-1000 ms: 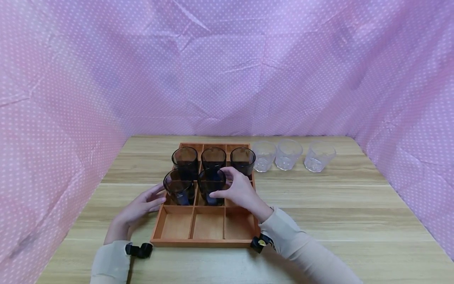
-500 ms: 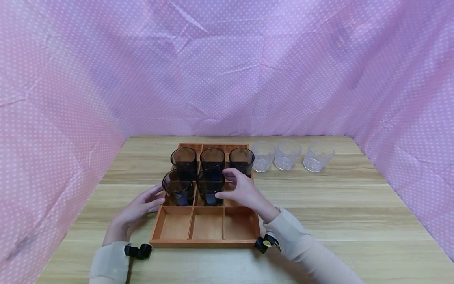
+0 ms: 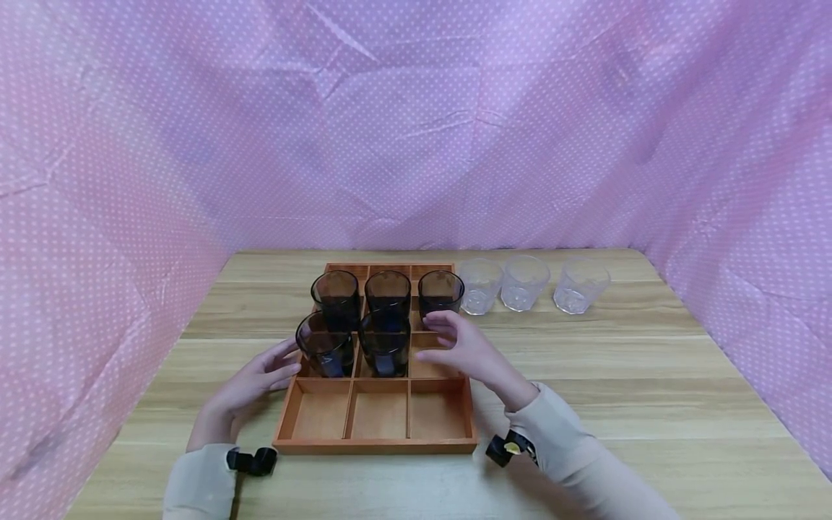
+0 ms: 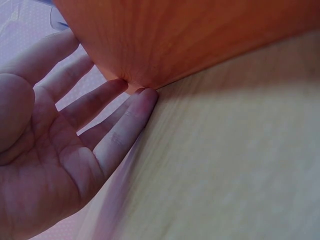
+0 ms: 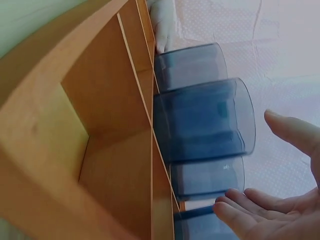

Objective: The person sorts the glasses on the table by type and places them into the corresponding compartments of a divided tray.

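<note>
Dark smoky tumblers [image 3: 386, 352], colourless tumblers [image 3: 523, 285], orange-brown tray [image 3: 375, 448], white-dotted pink cloth [image 3: 416, 144]

1. On the near left glass [image 3: 316, 345], head view: a small pale mark [image 3: 327, 360], V-like, too small to read.
2. On the near middle glass [image 3: 385, 345]: a bluish patch [image 3: 386, 364], no telling whether label or reflection.
3. On a partly hidden glass [image 5: 205, 180], right wrist view: a tiny white mark [image 5: 226, 166], too blurred to read.
</note>
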The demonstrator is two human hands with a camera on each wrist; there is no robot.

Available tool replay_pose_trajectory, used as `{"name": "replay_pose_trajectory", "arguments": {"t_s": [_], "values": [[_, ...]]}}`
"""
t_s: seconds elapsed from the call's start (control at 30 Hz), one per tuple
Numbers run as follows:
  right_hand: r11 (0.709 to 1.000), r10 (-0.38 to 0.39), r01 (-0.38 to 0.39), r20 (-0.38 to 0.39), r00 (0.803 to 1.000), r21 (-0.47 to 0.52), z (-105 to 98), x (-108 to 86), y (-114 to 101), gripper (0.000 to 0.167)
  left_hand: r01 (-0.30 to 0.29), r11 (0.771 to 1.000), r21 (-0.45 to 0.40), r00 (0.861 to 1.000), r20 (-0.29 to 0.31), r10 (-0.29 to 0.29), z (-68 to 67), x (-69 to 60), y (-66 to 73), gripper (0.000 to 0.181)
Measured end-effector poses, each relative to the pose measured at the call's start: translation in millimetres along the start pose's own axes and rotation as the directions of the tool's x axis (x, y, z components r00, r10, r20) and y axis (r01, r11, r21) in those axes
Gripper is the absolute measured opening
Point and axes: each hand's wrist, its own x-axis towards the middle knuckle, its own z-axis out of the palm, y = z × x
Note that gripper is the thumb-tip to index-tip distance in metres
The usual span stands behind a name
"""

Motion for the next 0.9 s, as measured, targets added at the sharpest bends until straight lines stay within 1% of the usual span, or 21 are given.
{"name": "replay_pose_trajectory", "arguments": {"t_s": [0.2, 0.3, 0.53, 0.7, 0.9], "values": [[0.999, 0.02, -0.021, -0.006, 1.0, -0.032, -14, -4.5, 8, 0.061, -0.004, 1.0, 0.003, 1.0, 0.0, 0.004, 0.6, 0.6, 0.4, 0.069], [0.999, 0.03, -0.03, -0.01, 1.0, -0.03, -22, -5.7, 12, 0.06, -0.003, 1.0, 0.004, 1.0, -0.001, 0.003, 1.0, 0.8, 0.5, 0.069], [1.0, 0.015, -0.015, -0.014, 1.0, -0.019, -44, -5.4, 23, 0.058, 0.023, 1.0, 0.005, 1.0, -0.019, -0.023, 1.4, 0.8, -1.2, 0.069], [1.0, 0.002, -0.004, -0.063, 0.998, -0.031, -60, -1.3, 33, 0.055, 0.017, 1.0, 0.009, 1.0, -0.013, -0.017, 1.6, 1.2, -2.9, 0.069], [0.994, -0.004, -0.01, -0.133, 0.991, -0.105, -76, 5.2, 39, 0.057, 0.024, 1.0, 0.018, 1.0, -0.02, -0.024, 2.3, 0.5, -3.1, 0.07]]}}
